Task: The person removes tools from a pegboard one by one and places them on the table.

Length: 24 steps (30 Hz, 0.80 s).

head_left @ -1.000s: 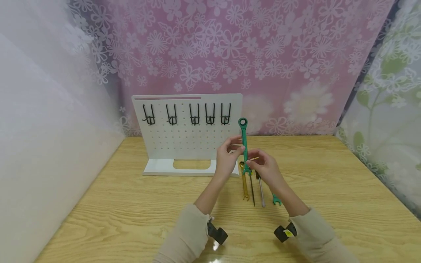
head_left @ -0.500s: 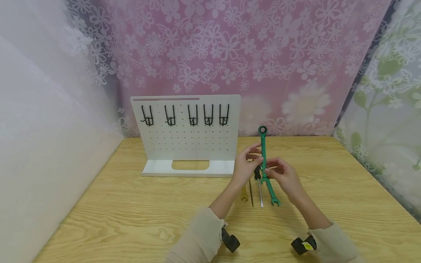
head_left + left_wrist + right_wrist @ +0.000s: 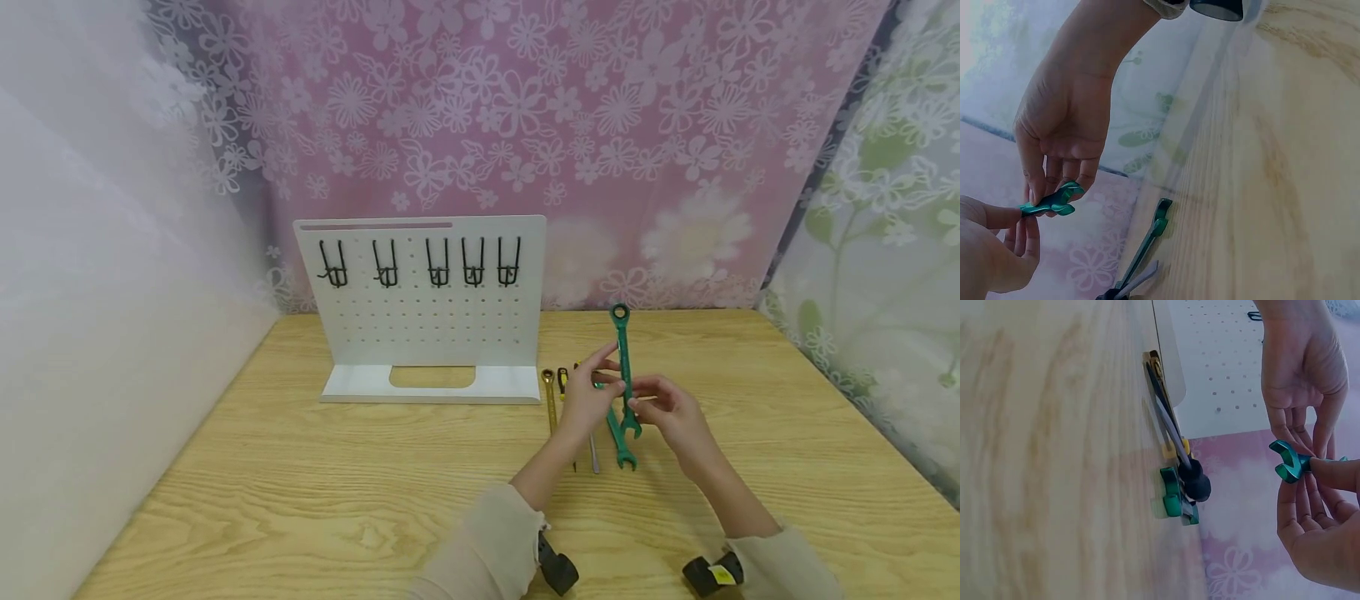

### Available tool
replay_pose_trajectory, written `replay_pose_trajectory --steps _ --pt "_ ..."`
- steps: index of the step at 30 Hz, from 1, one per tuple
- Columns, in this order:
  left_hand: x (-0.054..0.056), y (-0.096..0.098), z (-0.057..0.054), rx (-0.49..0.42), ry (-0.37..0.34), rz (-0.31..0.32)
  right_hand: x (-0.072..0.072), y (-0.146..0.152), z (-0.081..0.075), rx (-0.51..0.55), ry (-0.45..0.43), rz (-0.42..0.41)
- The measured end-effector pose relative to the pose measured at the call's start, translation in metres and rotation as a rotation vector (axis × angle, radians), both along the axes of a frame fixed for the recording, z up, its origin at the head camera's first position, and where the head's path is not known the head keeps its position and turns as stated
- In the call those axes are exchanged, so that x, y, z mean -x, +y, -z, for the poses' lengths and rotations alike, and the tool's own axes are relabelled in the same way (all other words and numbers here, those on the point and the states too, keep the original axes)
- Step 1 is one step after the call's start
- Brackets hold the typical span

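Observation:
A green ratchet wrench (image 3: 623, 350) stands nearly upright in the air, ring end up and open end down. My left hand (image 3: 590, 402) pinches its shank from the left, thumb on the near side. From the right, lower on the shank, my right hand (image 3: 677, 421) pinches it too. In the right wrist view the wrench's open end (image 3: 1290, 461) sticks out between both hands' fingers. A second green wrench (image 3: 619, 446) lies on the table beyond and below the held one, partly hidden by it and my left hand.
A gold wrench (image 3: 551, 400), a screwdriver with a yellow-and-black handle (image 3: 562, 382) and another with a silver shaft (image 3: 595, 458) lie on the wooden table (image 3: 337, 492), partly behind my left arm. A white pegboard (image 3: 427, 325) with several black hooks (image 3: 438, 265) stands to their left.
Both hands have carried the green wrench to the right and somewhat lower, away from the pegboard. The gold wrench's ring end has come back into sight left of my left hand.

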State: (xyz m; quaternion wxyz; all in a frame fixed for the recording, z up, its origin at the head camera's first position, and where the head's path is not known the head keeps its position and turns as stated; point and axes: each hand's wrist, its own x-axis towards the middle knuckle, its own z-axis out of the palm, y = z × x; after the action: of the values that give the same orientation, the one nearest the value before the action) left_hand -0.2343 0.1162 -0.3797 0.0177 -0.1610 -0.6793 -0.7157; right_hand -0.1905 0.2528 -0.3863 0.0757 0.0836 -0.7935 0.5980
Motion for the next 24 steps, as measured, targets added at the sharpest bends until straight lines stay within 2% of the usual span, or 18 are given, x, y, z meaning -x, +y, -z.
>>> replay_pose_trajectory --steps 9,16,24 --pt "-0.003 0.015 0.007 -0.007 -0.075 -0.034 0.000 0.011 0.004 -0.009 -0.062 0.008" --pt "-0.001 0.022 0.015 -0.070 -0.163 -0.041 0.001 0.016 0.009 -0.003 -0.091 -0.019" --pt "-0.001 0.025 0.022 -0.087 -0.208 -0.043 0.002 0.021 0.016 0.006 -0.108 -0.030"
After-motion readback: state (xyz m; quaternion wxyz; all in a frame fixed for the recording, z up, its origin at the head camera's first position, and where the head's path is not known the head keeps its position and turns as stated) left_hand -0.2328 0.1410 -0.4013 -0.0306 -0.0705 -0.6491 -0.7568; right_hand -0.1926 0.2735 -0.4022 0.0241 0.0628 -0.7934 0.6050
